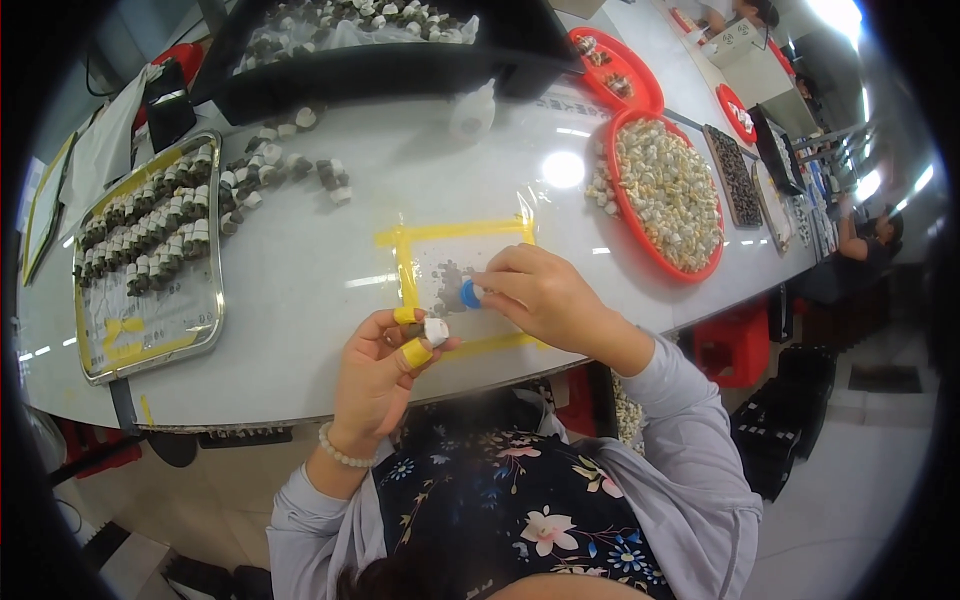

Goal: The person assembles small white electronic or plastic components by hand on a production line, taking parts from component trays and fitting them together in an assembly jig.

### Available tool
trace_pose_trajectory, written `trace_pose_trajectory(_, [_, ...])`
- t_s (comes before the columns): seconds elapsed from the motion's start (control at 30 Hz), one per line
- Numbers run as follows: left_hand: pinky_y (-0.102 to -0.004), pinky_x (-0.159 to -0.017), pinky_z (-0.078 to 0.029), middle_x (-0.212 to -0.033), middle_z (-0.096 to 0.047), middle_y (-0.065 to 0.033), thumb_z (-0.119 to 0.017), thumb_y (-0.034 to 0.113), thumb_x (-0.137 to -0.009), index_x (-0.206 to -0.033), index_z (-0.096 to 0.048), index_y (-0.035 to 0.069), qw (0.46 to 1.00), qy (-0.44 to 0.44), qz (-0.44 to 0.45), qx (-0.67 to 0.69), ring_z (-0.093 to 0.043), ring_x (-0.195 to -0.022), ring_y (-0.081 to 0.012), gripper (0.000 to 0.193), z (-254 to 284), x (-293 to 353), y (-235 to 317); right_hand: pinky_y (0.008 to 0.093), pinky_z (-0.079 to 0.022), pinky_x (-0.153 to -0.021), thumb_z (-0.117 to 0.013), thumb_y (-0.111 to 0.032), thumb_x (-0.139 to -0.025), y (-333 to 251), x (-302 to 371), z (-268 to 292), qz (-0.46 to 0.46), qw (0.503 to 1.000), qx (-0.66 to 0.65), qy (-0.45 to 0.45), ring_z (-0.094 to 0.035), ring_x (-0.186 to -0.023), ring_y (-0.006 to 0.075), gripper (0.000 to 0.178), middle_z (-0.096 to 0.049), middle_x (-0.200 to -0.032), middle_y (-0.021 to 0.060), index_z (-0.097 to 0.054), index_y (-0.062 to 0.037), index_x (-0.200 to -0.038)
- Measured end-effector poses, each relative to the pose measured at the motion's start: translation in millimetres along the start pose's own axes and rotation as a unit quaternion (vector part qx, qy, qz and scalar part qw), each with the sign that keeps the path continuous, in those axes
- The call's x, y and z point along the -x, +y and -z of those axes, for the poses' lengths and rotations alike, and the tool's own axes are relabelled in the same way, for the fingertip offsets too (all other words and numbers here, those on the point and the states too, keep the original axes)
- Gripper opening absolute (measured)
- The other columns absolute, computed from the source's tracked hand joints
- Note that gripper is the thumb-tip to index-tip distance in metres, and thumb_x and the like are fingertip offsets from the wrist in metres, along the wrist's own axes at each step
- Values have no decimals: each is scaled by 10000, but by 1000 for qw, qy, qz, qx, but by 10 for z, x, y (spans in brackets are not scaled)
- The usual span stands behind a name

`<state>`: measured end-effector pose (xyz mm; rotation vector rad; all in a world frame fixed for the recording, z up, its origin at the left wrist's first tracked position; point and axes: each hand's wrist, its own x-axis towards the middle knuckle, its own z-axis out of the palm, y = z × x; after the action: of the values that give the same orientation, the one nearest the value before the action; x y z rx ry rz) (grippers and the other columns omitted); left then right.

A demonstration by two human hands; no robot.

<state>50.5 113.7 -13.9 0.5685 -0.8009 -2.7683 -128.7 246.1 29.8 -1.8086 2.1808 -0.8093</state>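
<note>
My left hand [375,375] is closed, pinching a small white-and-brown piece [436,331] between thumb and forefinger, both wrapped in yellow tape. My right hand [550,298] is closed on a small round blue object [469,293], perhaps a cap, just right of the piece. The fingers hide part of it. Beneath both hands, a square of yellow tape [460,232] edges a clear sheet on the white table [330,250]. Dark grey smears [446,282] mark the sheet beside the blue object.
At the left lies a metal tray [218,275] with rows of similar pieces; loose pieces [265,165] sit beside it. A black bin [400,78] and white squeeze bottle [474,112] stand at the back. Right is a red basin [722,248] heaped with small whitish pieces [665,195].
</note>
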Motion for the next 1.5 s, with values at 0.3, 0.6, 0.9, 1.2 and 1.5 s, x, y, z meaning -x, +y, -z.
trace_pose_trajectory(0.3, [-341,-796,-521,-998,-616,-130,-592,-26,-826,-1098,-544,-32,999,-16,7,-30,-627,-882,-245,276,-16,-76,-102,260,-459,-708,-684,-25,-748,-29,93,23,-150,961,-226,51,-579,-793,150,256,-618,-902,77,-640,-16,-1000])
trace_pose_trajectory(0.6, [-389,-825,-535,-1011,-608,-129,-596,-42,-820,-1067,-558,-49,998,-20,-31,-40,-608,-927,-214,250,-36,-98,-152,273,-460,-728,-698,-37,-735,-201,59,89,-132,958,-255,9,-594,-819,179,252,-624,-903,86,-652,-17,-982])
trace_pose_trajectory(0.9, [-363,-768,-539,-983,-625,-142,-605,-20,-819,-1053,-563,-44,995,-9,-58,-80,-626,-864,-228,238,-47,-91,-230,273,-483,-695,-689,-3,-720,-221,69,24,-95,967,-238,-3,-619,-797,210,262,-630,-899,100,-661,-18,-980])
trace_pose_trajectory(1.2, [-349,-748,-552,-968,-629,-144,-604,-25,-817,-1015,-569,-53,992,-16,-55,-113,-634,-839,-219,203,-29,-78,-234,275,-477,-694,-695,-66,-737,-124,91,10,-89,952,-292,-38,-613,-781,200,251,-636,-853,99,-666,-23,-982])
trace_pose_trajectory(1.5, [-311,-805,-497,-1048,-584,-98,-575,14,-836,-1069,-543,5,895,85,-299,-320,-589,-897,-173,236,540,224,825,371,-451,-757,-603,-43,-702,780,161,564,-81,957,258,108,-563,-849,261,148,-622,-848,97,-656,-42,-840])
